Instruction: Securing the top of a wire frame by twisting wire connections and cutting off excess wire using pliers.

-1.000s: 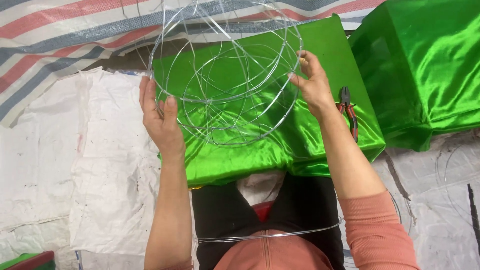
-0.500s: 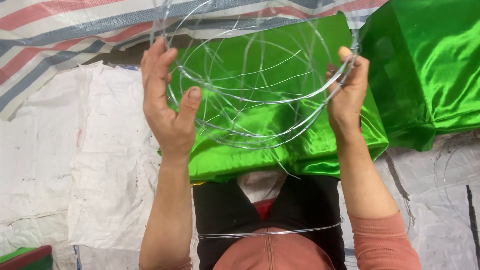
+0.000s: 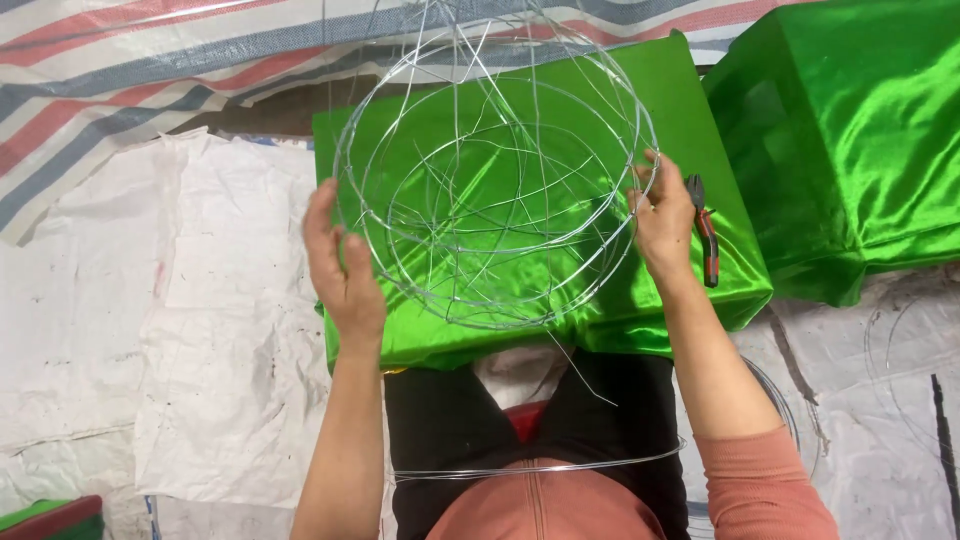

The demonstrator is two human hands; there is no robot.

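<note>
Left hand [image 3: 345, 270], right hand [image 3: 662, 222] grip wire frame [image 3: 495, 175] between them.

A wire frame [image 3: 495, 185] sits between left hand [image 3: 345, 270] and right hand [image 3: 665, 220], above a fabric-covered block [image 3: 690, 110]; pliers [image 3: 704, 230] lie just right.

Both hands — left hand [image 3: 343, 268], right hand [image 3: 662, 222] — grip a round wire frame [image 3: 495, 175] over green satin cloth [image 3: 690, 110].

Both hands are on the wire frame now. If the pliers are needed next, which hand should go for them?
Right. The right hand grips the wire frame rim right beside the pliers on the green satin block. The left hand holds the opposite rim, so it would likely have to cross over.
</note>
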